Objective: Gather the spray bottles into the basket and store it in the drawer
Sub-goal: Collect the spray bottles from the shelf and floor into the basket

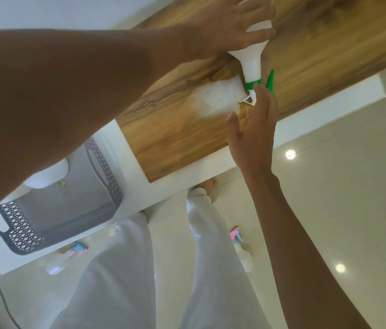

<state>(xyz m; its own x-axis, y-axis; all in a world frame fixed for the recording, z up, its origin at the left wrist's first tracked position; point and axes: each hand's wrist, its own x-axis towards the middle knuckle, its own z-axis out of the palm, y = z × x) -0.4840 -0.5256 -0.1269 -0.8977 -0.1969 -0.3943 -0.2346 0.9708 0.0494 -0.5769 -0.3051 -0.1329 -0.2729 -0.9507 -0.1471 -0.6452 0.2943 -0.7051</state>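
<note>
- Left hand (225, 24) reaches far across the wood-grain tabletop (187, 134); fingers (258, 33) wrapped around the body of a white spray bottle (250, 60), which lies tilted with its neck toward the person.
- Bottle's green collar and green trigger (271, 83) sit at the near end, just above the wood.
- Right hand (252, 129) comes in from below; fingers held loosely together and extended, tips touching the white nozzle part at the bottle's head. Not closed around anything; thumb (233, 127) apart to the left.
- Grey perforated basket (68, 210) stands on the white part of the tabletop at the left, well apart from the held bottle. A white rounded object (47, 176) rests at its far side, mostly hidden by the left forearm; cannot tell what it is.
- Two more spray bottles with pink-and-blue heads lie on the glossy floor: one (68, 255) just below the tabletop edge at the left, another (240, 245) beside the right forearm.
- Person's white trousers (128, 269) fill the lower middle.
</note>
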